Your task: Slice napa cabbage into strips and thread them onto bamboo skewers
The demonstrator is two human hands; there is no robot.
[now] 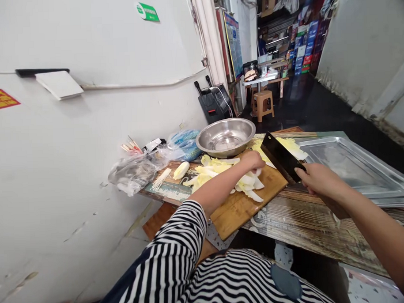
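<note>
A cleaver (280,157) with a dark, broad blade is in my right hand (317,178), its fingers wrapped round the handle. The blade is tilted over the right side of a wooden cutting board (239,214). My left hand (252,160) is curled closed above the board, with a pale piece of napa cabbage leaf showing at its fingertips. Yellow-white napa cabbage leaves (211,171) lie heaped under and beside that hand, partly hidden by my forearm. More leaves (290,147) lie behind the cleaver at the board's far side.
Behind the board stands a steel basin (226,137). To the right lies a metal tray (351,164). A small cabbage heart (181,170), thin white strips (161,179) and plastic bags (134,171) are on the left by the wall. The wooden table's (300,223) near edge faces me.
</note>
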